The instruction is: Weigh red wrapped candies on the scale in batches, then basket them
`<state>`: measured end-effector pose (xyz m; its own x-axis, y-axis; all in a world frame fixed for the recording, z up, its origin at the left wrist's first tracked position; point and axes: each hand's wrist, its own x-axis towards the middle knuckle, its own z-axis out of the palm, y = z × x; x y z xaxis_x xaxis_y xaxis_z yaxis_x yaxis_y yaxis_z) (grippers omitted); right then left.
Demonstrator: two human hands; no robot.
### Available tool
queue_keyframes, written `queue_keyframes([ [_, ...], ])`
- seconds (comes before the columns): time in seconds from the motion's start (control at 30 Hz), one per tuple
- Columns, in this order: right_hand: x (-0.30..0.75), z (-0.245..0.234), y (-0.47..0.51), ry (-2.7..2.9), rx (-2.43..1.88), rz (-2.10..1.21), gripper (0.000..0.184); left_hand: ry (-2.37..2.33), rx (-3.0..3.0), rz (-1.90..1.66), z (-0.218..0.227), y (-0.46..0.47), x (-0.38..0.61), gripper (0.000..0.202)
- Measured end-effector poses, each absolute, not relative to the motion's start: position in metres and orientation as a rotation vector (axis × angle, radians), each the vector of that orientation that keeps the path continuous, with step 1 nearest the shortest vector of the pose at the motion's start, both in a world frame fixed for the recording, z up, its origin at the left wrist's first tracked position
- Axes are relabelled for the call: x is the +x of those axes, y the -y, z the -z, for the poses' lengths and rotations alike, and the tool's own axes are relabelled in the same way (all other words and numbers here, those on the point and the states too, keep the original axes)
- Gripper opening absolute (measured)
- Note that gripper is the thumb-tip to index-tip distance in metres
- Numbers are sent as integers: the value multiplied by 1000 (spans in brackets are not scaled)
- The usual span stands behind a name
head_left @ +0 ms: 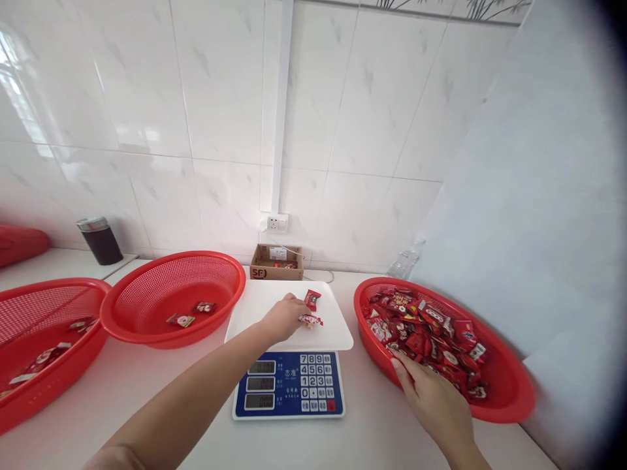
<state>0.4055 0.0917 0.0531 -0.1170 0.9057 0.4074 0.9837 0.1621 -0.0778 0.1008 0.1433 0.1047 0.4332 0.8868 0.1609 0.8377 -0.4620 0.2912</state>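
My left hand (289,318) is over the white weighing tray (255,303) of a digital scale. Its fingers are bent together at a small red-and-white wrapped candy (310,320); the thumb is largely hidden. Just beyond the fingertips lies a red wrapped candy (312,299) on the tray. On the right, my right hand (434,401) is closed over the near rim of a red plastic basket (509,401), thumb on the outside. Many red candy packets (426,333) fill this basket. The scale's blue panel (289,385) with keypad and displays faces me.
Left of the scale stands a red basket (171,336) with a couple of candies inside. Another red basket (49,391) at far left holds several packets. Behind the scale are a small cardboard box (264,271) and a wall socket (277,223). A dark lidded cup (102,243) stands back left.
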Motion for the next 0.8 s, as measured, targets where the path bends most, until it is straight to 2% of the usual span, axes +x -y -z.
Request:
queue_keyframes([
  [0.17, 404, -56, -90, 2076, -1807, 285, 44, -1770, 2436, -710, -129, -128, 43, 31],
  [0.23, 404, -56, -89, 2080, -1793, 287, 44, -2070, 2279, -808, -140, -121, 9, 29],
  [0.37, 404, -55, -90, 2086, -1812, 296, 45, -2444, 1957, -794, -148, -114, -29, 35],
  [0.43, 404, -55, -90, 2086, -1832, 301, 46, -2410, 1982, -777, -144, -116, -20, 39],
  [0.63, 402, -59, -87, 2110, -1844, 310, 45, -2034, 2247, -642, -115, -148, 88, 30],
  [0.8, 403, -61, -85, 2138, -1806, 321, 46, -1932, 2306, -489, -94, -179, 149, 32],
])
